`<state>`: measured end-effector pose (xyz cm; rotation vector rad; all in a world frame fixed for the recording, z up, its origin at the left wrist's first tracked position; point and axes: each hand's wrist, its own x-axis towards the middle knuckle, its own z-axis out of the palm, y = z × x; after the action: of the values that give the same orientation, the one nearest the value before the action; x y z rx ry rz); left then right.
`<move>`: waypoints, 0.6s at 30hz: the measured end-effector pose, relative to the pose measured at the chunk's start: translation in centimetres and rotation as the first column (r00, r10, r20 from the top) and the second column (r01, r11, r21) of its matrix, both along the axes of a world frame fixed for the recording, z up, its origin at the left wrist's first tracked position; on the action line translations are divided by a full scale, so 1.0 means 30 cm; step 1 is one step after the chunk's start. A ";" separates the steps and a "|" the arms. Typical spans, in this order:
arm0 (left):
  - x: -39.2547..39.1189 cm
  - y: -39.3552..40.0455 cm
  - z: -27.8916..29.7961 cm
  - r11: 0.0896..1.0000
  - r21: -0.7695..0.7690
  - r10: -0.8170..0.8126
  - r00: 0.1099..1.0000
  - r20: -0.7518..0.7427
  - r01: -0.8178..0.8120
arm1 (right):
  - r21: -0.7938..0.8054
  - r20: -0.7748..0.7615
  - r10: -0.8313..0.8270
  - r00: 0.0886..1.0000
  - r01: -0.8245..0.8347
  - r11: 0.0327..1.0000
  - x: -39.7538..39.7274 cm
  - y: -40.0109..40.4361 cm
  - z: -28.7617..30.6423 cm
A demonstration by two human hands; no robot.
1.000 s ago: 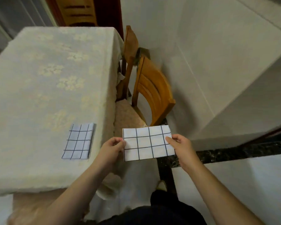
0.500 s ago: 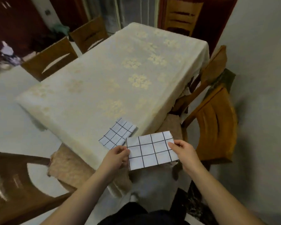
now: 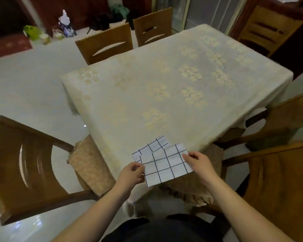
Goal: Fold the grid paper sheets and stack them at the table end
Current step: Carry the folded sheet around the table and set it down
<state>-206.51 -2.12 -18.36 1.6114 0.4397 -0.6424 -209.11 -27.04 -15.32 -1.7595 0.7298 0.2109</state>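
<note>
White grid paper sheet (image 3: 166, 165), black lines, held in the air low centre of frame, over the near corner of the table (image 3: 164, 88). Left hand (image 3: 132, 175) pinches its lower-left edge, thumb on top; right hand (image 3: 199, 162) pinches the right edge, fingers closed on the paper. Sheet spans between both grips, roughly flat, slightly tilted. Second folded grid sheet (image 3: 151, 145) lies on the tablecloth just above and left of the held one, partly covered by it in view; can't tell if they touch. Cream floral tablecloth fills the centre. Wooden chairs: one lower left (image 3: 24, 168), one lower right (image 3: 278, 180), two at upper centre (image 3: 105, 44). Pale tile floor (image 3: 24, 84) on the left.
</note>
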 end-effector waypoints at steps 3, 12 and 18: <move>0.025 0.019 -0.040 0.997 0.042 0.061 0.998 -0.023 -0.060 | -0.017 -0.020 0.053 0.998 -0.054 0.998 0.073 0.003 -0.045; 0.075 -0.017 -0.122 0.956 0.256 0.143 0.989 0.029 -0.146 | -0.140 -0.120 0.332 0.936 -0.347 0.927 0.303 -0.040 -0.163; 0.087 -0.035 -0.162 0.911 0.371 0.185 0.982 0.020 -0.179 | -0.173 -0.155 0.415 0.897 -0.438 0.882 0.362 -0.043 -0.228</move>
<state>-203.89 -3.17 -23.21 1.8953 0.7505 -0.4461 -198.26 -28.34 -22.17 -2.1078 0.4425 0.5573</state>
